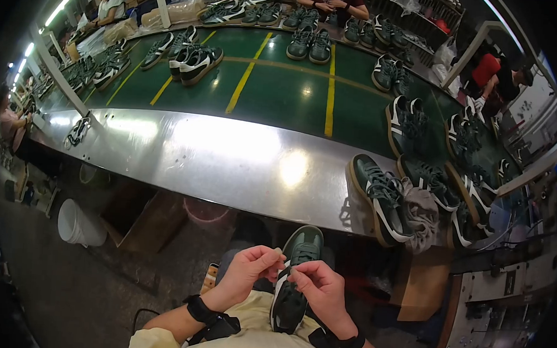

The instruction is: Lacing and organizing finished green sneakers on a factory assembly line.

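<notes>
A dark green sneaker (304,243) with white stripes lies on my lap, toe pointing away toward the table. Over its lacing, my left hand (252,272) is closed in a pinch, thumb against forefinger. Opposite it, my right hand (321,288) also pinches, its fingertips just above the tongue area. The two sets of fingertips are close together but apart. Whatever thin thing they hold, perhaps a lace, is too small to make out. Both wrists wear black bands.
Ahead runs a metal ledge (229,152) beside a green conveyor belt (283,86) carrying several pairs of similar sneakers. At right, more sneakers (381,198) and a grey rag (420,213) crowd the ledge. Below left stand a white bucket (77,221) and a cardboard box (153,221). Other people work around the belt.
</notes>
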Action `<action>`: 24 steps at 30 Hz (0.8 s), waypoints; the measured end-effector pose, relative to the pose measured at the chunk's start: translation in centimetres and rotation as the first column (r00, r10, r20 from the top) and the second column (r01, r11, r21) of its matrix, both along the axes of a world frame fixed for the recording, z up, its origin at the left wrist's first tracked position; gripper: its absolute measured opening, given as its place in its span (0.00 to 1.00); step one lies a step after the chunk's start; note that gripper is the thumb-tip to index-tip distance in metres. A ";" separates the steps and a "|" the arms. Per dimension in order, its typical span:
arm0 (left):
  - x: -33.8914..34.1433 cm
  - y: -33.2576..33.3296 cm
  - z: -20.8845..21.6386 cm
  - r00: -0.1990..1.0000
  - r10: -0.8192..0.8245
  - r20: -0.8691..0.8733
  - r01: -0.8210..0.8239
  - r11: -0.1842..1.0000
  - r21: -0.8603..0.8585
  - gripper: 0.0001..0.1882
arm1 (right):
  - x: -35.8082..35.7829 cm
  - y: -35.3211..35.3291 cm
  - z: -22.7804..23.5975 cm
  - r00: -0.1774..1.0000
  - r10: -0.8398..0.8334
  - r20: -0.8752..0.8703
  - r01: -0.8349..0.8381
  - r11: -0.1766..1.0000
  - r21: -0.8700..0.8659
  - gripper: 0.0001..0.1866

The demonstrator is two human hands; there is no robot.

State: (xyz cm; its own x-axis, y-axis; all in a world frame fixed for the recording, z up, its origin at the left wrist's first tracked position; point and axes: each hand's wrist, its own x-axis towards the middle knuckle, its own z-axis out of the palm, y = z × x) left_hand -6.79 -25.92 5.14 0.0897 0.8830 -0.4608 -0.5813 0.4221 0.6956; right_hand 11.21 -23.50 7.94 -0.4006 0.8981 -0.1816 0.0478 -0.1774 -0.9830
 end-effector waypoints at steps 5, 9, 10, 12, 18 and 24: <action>0.0 -0.1 -0.2 1.000 -0.009 -0.008 0.010 1.000 0.028 0.11 | -0.2 0.0 -0.4 1.000 0.012 -0.004 -0.012 1.000 -0.005 0.08; 0.0 0.0 -0.5 1.000 -0.006 -0.005 0.007 1.000 0.016 0.11 | -0.2 0.4 -0.1 0.997 0.011 -0.077 -0.022 0.988 -0.150 0.08; 0.0 0.0 -0.5 1.000 -0.002 -0.005 0.002 1.000 0.013 0.11 | -0.2 0.5 -0.1 0.992 0.003 -0.126 -0.029 0.979 -0.201 0.08; 0.1 0.1 -0.6 1.000 0.004 -0.008 -0.004 1.000 0.003 0.11 | -0.1 0.7 -0.2 0.989 -0.002 -0.151 -0.034 0.970 -0.240 0.08; 0.3 0.3 -0.6 1.000 0.015 -0.023 -0.016 1.000 -0.018 0.11 | -0.1 0.7 -0.4 0.988 -0.018 -0.151 -0.024 0.962 -0.271 0.08; 0.4 0.4 -0.2 0.999 0.017 -0.036 -0.018 0.999 -0.030 0.11 | -0.3 0.7 -0.7 0.994 0.009 -0.107 -0.032 0.975 -0.219 0.09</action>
State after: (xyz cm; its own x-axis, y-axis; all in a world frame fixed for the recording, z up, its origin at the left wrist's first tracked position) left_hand -6.43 -25.49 4.99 0.0569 0.8700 -0.4897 -0.5638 0.4328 0.7034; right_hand 10.90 -22.81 7.27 -0.4459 0.8320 -0.3300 -0.0476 -0.3901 -0.9195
